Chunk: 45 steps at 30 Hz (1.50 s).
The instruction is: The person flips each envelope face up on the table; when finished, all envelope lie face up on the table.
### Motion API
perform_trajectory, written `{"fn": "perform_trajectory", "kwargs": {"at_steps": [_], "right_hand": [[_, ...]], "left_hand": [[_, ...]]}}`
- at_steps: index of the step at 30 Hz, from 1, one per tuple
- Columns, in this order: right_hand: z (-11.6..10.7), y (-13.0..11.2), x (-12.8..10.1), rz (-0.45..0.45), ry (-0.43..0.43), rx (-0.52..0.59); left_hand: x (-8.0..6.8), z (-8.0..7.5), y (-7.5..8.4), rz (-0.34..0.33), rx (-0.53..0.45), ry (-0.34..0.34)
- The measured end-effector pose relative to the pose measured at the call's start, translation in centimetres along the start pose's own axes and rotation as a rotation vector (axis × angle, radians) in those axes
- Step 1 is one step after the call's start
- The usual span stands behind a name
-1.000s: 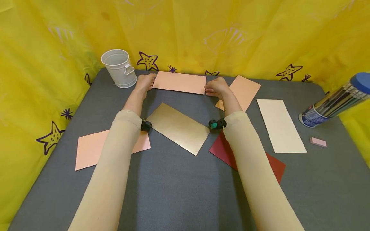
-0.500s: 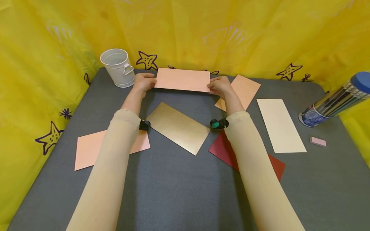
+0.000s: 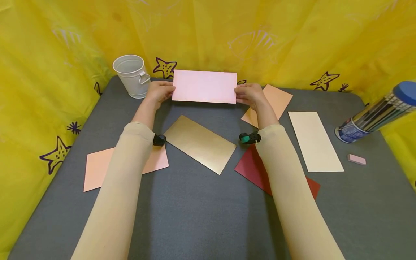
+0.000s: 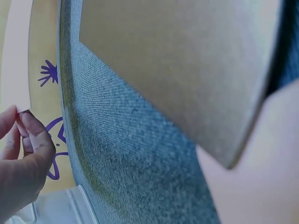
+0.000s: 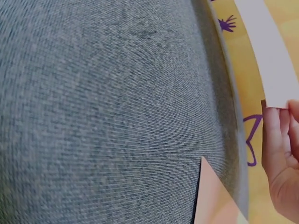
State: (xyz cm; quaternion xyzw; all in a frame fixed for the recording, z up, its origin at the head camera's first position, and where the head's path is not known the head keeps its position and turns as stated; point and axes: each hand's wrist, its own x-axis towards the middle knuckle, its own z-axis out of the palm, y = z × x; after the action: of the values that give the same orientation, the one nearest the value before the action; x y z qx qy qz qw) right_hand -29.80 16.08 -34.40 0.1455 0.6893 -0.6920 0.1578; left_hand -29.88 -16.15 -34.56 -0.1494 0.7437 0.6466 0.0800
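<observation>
A pale pink rectangular card point(image 3: 204, 86) is held up off the table near its back edge, tilted to face me. My left hand point(image 3: 158, 92) pinches its left end between thumb and fingers, as the left wrist view also shows at the card's corner point(image 4: 17, 60). At the other end, the thumb and fingers of my right hand point(image 3: 250, 94) grip the right edge. Below the held card lies a gold card point(image 3: 201, 144), set at an angle. A peach card point(image 3: 276, 103) lies partly behind my right hand and wrist.
Left of my left hand stands a white metal bucket point(image 3: 132, 77). My forearms partly cover a pink card point(image 3: 97, 168) and a red card point(image 3: 251, 169). On the right are a cream card point(image 3: 316, 142), a small pink eraser point(image 3: 356, 159) and a blue-lidded tube of pencils point(image 3: 373, 115).
Both hands have raised the pink card off the table and tipped it up toward me. Its face now looks paler. The other cards have stayed in place.
</observation>
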Motion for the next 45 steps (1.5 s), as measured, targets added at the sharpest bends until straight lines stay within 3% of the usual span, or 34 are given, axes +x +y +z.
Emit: {"fn": "perform_trajectory", "kwargs": {"at_steps": [6,13,20,24,35,45], "right_hand": [[-0.2,-0.2,-0.1,-0.027,0.002,0.069],[-0.2,-0.4,-0.5,-0.065,-0.013,0.096],[-0.3,-0.3,-0.5,-0.131,-0.086,0.141],[-0.3,-0.2,-0.3,-0.147,-0.089,0.140],[0.1,0.3,0.3,-0.120,0.023,0.111],[0.6,0.9,0.1,-0.102,-0.065,0.060]], "left_hand": [[-0.1,-0.3,0.3,0.029,-0.062,0.025],[-0.3,-0.6,0.6,0.067,-0.065,0.049],[-0.5,-0.6,0.5,0.109,-0.238,-0.042],[-0.3,-0.7,0.4,0.118,-0.285,-0.069],[0.3,-0.4,0.2,0.104,-0.195,-0.026],[-0.2,-0.5,0.1,0.028,-0.113,-0.086]]}}
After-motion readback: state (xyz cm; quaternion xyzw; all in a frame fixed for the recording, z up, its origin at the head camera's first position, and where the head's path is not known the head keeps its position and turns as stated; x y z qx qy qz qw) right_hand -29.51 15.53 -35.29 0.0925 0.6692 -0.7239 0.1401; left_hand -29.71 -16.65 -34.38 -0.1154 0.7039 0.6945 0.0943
